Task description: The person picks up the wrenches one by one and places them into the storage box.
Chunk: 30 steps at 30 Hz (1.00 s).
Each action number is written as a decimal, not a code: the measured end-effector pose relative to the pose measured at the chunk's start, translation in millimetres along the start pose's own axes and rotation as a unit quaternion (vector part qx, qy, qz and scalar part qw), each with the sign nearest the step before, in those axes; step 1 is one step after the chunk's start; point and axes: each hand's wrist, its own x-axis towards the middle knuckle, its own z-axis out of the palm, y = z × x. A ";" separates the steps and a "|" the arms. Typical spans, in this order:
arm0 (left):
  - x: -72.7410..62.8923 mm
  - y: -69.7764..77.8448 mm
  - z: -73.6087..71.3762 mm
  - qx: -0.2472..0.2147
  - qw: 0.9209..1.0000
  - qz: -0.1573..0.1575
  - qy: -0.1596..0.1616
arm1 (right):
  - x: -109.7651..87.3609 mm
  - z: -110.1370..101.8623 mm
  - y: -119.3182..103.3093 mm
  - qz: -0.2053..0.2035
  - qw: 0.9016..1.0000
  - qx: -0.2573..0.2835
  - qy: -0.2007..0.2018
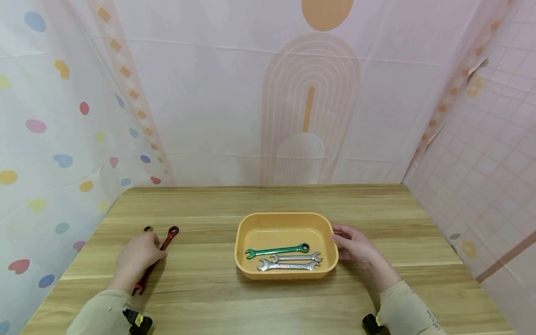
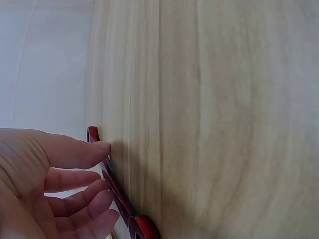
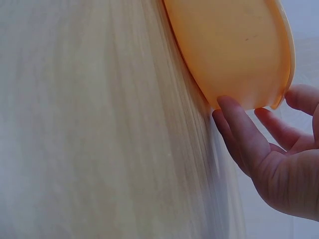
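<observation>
On the left of the table lies a red combination wrench (image 1: 169, 236), ring end away from me and open end near. My left hand (image 1: 140, 251) reaches over its shaft. In the left wrist view the thumb tip overlaps the red wrench (image 2: 117, 189), with loosely bent fingers beside it and a gap between thumb and forefinger. The ring end of another wrench (image 1: 148, 228) shows past this hand, its rest hidden. My right hand (image 1: 356, 245) holds the yellow plastic tray (image 1: 284, 274) by its right side, thumb at the rim and fingers against the outer wall (image 3: 234, 59).
Inside the tray lie a green combination wrench (image 1: 276, 251) and two silver open-end wrenches (image 1: 297, 257), roughly side by side. The wooden table (image 1: 201, 288) meets a patterned cloth backdrop (image 1: 209, 116) at the back, and cloth also hangs at both sides.
</observation>
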 end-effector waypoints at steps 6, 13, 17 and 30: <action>0.8 -1.2 0.2 0.000 1.000 0.000 0.000 | -0.6 0.8 -0.4 0.001 1.000 -0.005 0.004; 0.8 -1.5 2.9 0.007 1.000 0.008 0.005 | -0.6 1.0 -0.5 0.000 1.000 -0.005 0.007; 1.7 -1.0 4.5 0.006 1.000 0.011 0.006 | -0.6 0.8 -0.5 0.000 1.000 -0.006 0.008; 0.7 1.6 3.0 -0.004 1.000 -0.003 -0.004 | 0.1 0.2 0.0 -0.001 1.000 -0.001 0.002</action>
